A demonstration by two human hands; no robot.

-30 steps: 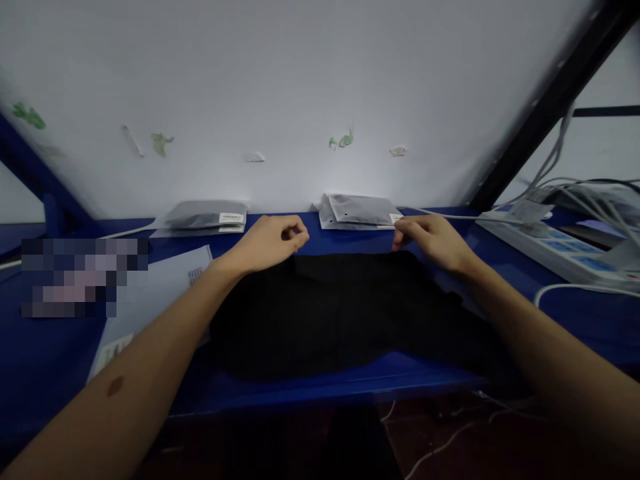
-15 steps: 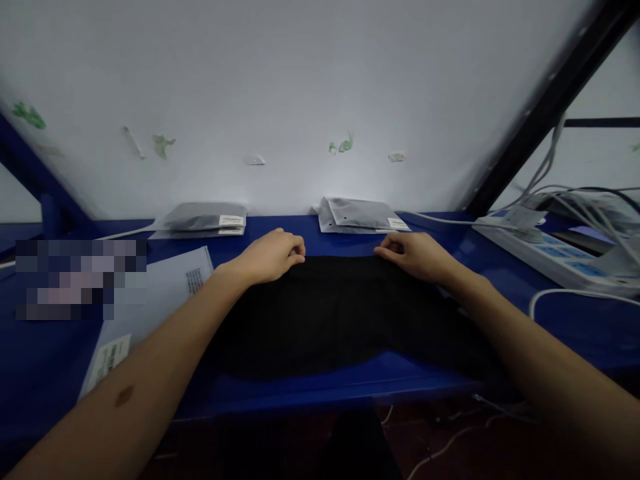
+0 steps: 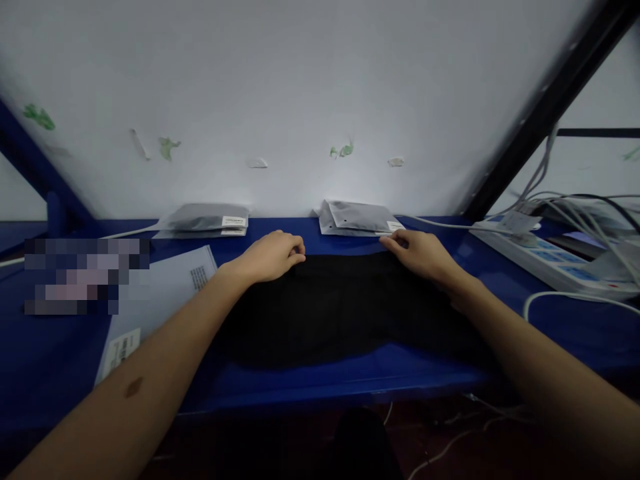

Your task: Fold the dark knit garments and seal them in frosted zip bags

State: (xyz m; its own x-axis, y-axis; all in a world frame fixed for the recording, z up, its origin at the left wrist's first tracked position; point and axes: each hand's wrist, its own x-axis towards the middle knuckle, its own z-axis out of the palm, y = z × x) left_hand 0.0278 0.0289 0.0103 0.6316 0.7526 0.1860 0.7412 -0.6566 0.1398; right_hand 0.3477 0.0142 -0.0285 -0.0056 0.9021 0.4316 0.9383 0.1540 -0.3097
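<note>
A piece of black cloth [image 3: 330, 307] lies spread on the blue table [image 3: 320, 392]; I cannot make out what kind of garment it is, if any. My left hand [image 3: 275, 257] is closed at the left end of its far edge, thumb and fingers pinched together on the fabric. At the right end of that edge is my right hand [image 3: 417, 252], also closed in a pinch on the cloth. Between the two hands the far edge runs nearly straight. My right forearm covers part of the cloth's right side.
Two grey plastic packages, the left one [image 3: 203, 220] and the right one [image 3: 360, 218], lie along the wall. A pale labelled bag [image 3: 160, 287] rests at the left beside a blurred-out patch. On the right are a white power strip [image 3: 555, 260] and several cables.
My right hand has shifted slightly right and away from me along the far edge. The cloth's near edge sits a little farther from me. My left hand has hardly moved.
</note>
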